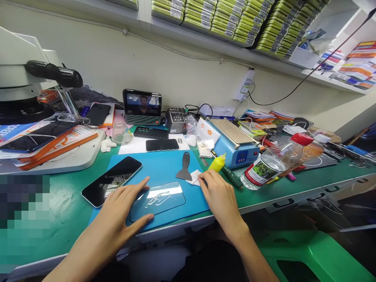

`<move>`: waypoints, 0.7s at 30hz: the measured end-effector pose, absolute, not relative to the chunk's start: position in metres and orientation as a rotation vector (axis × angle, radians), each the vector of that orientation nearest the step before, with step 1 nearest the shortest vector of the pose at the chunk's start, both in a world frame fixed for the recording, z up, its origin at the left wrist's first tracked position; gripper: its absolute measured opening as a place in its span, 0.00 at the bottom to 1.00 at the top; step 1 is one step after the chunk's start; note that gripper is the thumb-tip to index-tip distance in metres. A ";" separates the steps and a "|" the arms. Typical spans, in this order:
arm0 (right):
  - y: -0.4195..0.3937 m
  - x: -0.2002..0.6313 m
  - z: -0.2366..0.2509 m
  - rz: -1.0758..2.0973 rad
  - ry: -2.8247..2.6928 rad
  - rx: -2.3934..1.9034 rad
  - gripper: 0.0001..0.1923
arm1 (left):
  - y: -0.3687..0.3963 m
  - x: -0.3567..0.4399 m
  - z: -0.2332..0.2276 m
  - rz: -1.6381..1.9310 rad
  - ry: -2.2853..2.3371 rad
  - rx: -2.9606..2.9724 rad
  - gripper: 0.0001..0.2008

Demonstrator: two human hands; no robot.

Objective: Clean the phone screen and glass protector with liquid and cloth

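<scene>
Green bench, blue mat [164,168]: left hand [123,207] fingers spread on glass panel [158,200], right hand [219,196] pinching white wipe [194,177]; labels unreadable.

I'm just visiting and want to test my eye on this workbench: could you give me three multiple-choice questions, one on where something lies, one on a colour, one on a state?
1. Where does the black scraper lie?
A. on the blue mat
B. on the shelf
C. on the green stool

2. What colour is the cap of the clear plastic bottle?
A. yellow
B. red
C. black

3. How is that bottle placed?
A. upright
B. hanging
C. lying on its side

Answers:
1 A, the scraper rests on the mat, just behind the glass panel.
2 B, the cap at the bottle's right end is red.
3 C, its length runs along the green table. The left hand presses flat on the glass panel, and the right hand touches a white wipe.
</scene>
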State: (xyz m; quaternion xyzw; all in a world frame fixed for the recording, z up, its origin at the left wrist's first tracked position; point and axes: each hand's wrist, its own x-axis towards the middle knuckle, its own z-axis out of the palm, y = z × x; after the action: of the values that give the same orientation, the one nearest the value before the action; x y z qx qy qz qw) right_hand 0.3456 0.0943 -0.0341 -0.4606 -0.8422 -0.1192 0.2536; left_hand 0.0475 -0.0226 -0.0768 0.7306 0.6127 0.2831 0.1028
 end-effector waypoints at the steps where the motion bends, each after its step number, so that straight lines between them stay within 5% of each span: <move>1: 0.093 0.347 -0.033 -0.339 -2.272 -1.265 0.12 | -0.023 0.048 -0.077 0.828 1.808 2.152 0.39; 9: 0.074 0.360 -0.020 -0.419 -1.991 -1.381 0.07 | -0.025 0.058 -0.070 0.844 1.858 2.053 0.40; 14: 0.060 0.338 -0.021 -0.158 -2.149 -1.051 0.03 | -0.031 0.057 -0.066 0.848 1.868 2.087 0.38; 21: 0.045 0.303 -0.023 0.079 -2.309 -0.824 0.11 | -0.045 0.045 -0.061 0.818 1.887 2.097 0.36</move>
State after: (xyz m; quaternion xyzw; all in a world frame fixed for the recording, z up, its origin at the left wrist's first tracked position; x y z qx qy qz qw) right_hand 0.3025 0.0454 -0.0235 -0.3163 -0.8860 0.0304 0.3376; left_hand 0.0448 -0.0451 -0.0613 0.7102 0.6390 0.2771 0.1021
